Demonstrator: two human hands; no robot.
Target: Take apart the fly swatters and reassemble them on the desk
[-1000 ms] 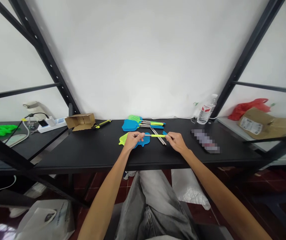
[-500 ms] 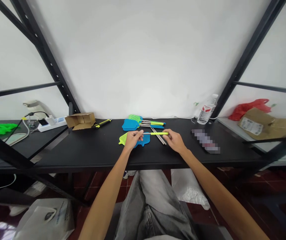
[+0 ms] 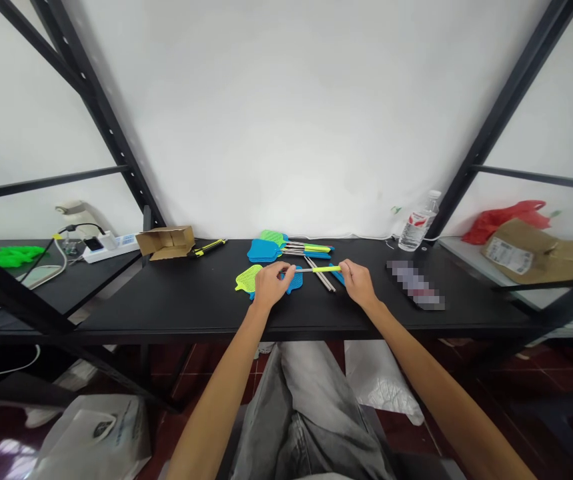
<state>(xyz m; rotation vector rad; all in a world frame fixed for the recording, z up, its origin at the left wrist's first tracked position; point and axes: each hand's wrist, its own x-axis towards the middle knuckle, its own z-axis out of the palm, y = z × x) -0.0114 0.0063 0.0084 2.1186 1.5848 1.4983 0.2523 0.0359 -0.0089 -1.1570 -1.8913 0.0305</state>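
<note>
A seated person works at a black table [image 3: 191, 303], holding a metal rod with a yellow-green grip [image 3: 327, 269] level just over its surface. The left hand [image 3: 272, 283] is closed with its fingers around the metal end, the right hand [image 3: 359, 282] pinches the tip of the grip. A yellow-green swatter head [image 3: 246, 279] and a blue swatter head [image 3: 295, 280] lie near the left hand; loose metal rods [image 3: 322, 275] rest between the hands, and stacked fly swatters [image 3: 265, 251] lie behind. At left, a small cardboard box [image 3: 167, 248] gapes open, its brown inner walls in view, near a yellow-and-black box cutter [image 3: 209, 249]. At right stands a capped clear plastic bottle [image 3: 416, 225], its fill hard to judge. Beyond, a labelled cardboard parcel [image 3: 521, 250] sits by a red plastic bag [image 3: 503, 220]; below, a white bag [image 3: 96, 437] hides its contents.
</note>
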